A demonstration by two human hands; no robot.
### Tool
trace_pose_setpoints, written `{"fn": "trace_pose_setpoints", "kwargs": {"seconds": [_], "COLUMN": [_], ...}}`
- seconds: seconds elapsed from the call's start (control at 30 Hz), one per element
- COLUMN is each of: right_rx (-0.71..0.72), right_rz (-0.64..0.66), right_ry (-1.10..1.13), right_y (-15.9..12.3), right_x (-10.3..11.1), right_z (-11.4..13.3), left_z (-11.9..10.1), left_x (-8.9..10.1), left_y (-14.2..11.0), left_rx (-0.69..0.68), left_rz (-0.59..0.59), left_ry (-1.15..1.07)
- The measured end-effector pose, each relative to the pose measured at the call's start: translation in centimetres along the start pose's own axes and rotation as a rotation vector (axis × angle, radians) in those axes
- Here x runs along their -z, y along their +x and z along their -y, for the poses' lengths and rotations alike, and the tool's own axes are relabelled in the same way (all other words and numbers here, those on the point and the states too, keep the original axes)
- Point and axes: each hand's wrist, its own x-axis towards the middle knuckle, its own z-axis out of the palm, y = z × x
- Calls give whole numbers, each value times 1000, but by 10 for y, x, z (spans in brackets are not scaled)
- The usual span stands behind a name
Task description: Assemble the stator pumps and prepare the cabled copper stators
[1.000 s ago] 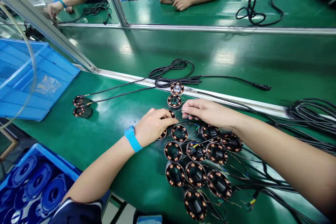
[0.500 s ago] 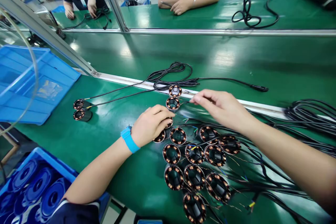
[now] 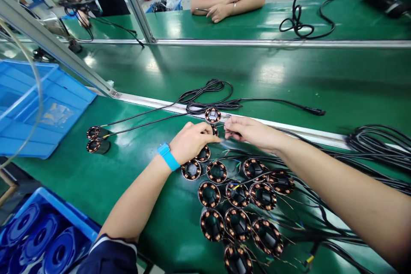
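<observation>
My left hand, a blue band on its wrist, curls over a copper-wound motor stator and covers most of it. My right hand is just to the right, fingertips pinched together around thin wire ends beside that stator; the exact wires are partly hidden. Behind them another stator stands by the metal rail. Nearer to me, below my left wrist, is a stator, and several more, such as this stator, stand in rows with loose leads and black cables.
Two stators with long black cables stand at left. A blue bin and a crate of blue housings are on the left side. Coiled cables lie right. Two co-workers are across the green bench.
My left hand has moved up and right, from the lower stator to the one above it. My right hand has come left and slightly down. The co-worker at left has lifted a cable.
</observation>
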Motion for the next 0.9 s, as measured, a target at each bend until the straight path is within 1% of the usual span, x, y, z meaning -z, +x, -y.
{"fn": "trace_pose_setpoints", "kwargs": {"seconds": [0.13, 0.2, 0.23, 0.27, 0.33, 0.37, 0.4, 0.43, 0.47, 0.53, 0.6, 0.67, 0.73, 0.8, 0.9], "right_rx": [43, 116, 170, 229, 325, 344, 342, 320, 282, 208, 156, 121, 83, 57, 52], "right_rz": [61, 66, 25, -55, -293, -400, -458, -459, -410, -245, -138, -135, -173, -199, -189], "right_ry": [-79, -137, -160, -184, -253, -298, -340, -367, -368, -292, -154, -24, 60, 82, 64], "right_y": [-5, -10, -12, -14, -13, -11, -7, -2, 3, 13, 19, 22, 24, 26, 28], "right_x": [0, 4, 8, 13, 23, 27, 30, 31, 32, 29, 24, 20, 16, 13, 12], "right_z": [-5, -5, -4, -3, -2, -1, 0, 1, 2, 4, 7, 8, 7, 4, 3], "left_z": [-5, -6, -5, -3, 2, 6, 10, 14, 18, 25, 29, 30, 31, 30, 32], "left_x": [5, 8, 10, 11, 12, 11, 10, 8, 6, 3, 1, 2, 4, 6, 10], "left_y": [-2, -3, -3, -2, 4, 10, 16, 22, 29, 40, 46, 46, 44, 41, 37], "left_rx": [19, 25, 25, 24, 11, -2, -17, -29, -34, -19, -4, -6, -11, -6, 8], "left_rz": [52, 44, 19, -27, -151, -202, -233, -234, -212, -142, -80, -35, 0, 37, 68], "left_ry": [10, -25, -58, -94, -147, -155, -150, -136, -116, -63, -16, -1, -4, -3, 15]}}
